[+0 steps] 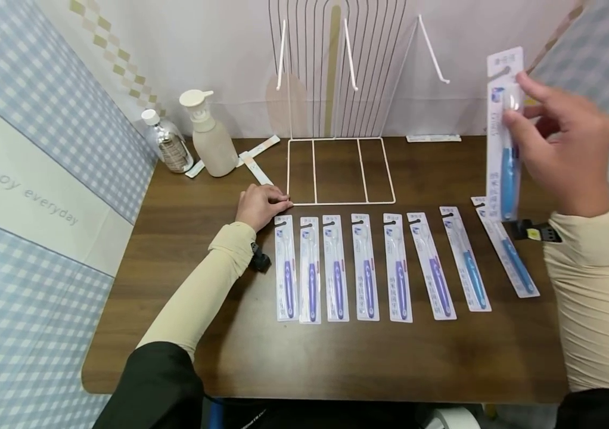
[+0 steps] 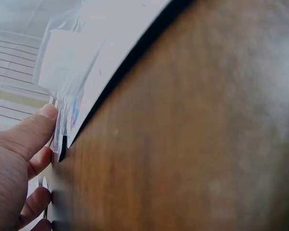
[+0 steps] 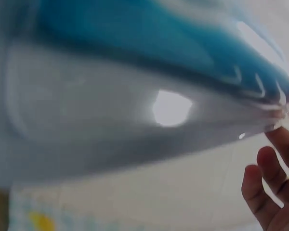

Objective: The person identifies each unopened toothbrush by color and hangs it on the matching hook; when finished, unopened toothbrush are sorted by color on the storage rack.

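My right hand [image 1: 519,104] pinches a packaged blue toothbrush [image 1: 504,137] and holds it upright above the table's right side. In the right wrist view that pack [image 3: 135,57] fills the frame, blurred, with fingertips [image 3: 265,192] at the lower right. My left hand [image 1: 261,202] rests on the brown table [image 1: 186,298] with fingers loosely curled, at the front left corner of a white wire rack [image 1: 336,173]. The left wrist view shows its thumb [image 2: 24,134] touching the top edge of a pack [image 2: 86,57]. Several packaged toothbrushes [image 1: 366,268] lie in a row before the rack, purple at the left, blue ones [image 1: 468,262] at the right.
A white pump bottle [image 1: 209,134] and a small clear bottle [image 1: 167,143] stand at the back left, with paper strips [image 1: 256,167] beside them. A white strip [image 1: 433,138] lies at the back right. Checked fabric walls enclose the table on both sides.
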`<act>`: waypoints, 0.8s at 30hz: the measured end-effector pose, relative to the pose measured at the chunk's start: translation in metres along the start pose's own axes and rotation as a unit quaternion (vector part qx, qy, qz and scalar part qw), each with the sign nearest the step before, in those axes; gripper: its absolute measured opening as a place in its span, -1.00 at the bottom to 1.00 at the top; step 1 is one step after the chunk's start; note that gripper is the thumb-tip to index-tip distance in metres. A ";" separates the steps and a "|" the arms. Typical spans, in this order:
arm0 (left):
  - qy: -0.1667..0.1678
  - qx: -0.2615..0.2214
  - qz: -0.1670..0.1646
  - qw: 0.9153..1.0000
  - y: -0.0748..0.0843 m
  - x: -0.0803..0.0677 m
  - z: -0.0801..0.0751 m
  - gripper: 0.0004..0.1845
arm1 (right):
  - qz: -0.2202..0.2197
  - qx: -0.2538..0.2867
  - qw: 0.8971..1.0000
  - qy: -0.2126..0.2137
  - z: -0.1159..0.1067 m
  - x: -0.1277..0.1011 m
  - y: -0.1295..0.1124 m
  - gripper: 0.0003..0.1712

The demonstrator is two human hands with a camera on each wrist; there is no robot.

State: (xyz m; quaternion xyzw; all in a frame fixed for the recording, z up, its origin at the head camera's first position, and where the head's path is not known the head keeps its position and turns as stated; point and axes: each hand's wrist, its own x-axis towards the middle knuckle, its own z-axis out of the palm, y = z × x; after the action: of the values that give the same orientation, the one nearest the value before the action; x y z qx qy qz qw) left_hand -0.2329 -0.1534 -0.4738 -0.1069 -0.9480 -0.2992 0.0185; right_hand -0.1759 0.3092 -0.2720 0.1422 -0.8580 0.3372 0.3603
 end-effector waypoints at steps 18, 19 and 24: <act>-0.009 0.011 -0.013 1.000 0.002 -0.002 0.001 -0.78 | 0.052 0.006 0.998 0.037 0.067 -0.012 -0.032 -0.50; -0.009 0.011 -0.014 1.000 0.002 -0.002 0.000 -0.78 | 0.056 0.007 0.998 0.039 0.070 -0.011 -0.032 -0.51; -0.007 0.012 -0.012 1.000 0.003 -0.003 -0.001 -0.78 | 0.073 0.006 0.996 0.047 0.085 -0.006 -0.031 -0.54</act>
State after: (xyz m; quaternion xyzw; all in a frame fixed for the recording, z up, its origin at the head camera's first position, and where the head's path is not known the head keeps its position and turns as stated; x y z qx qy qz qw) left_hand -0.2290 -0.1520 -0.4714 -0.0972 -0.9528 -0.2876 0.0091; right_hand -0.2010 0.2286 -0.3048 0.0648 -0.8462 0.3740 0.3740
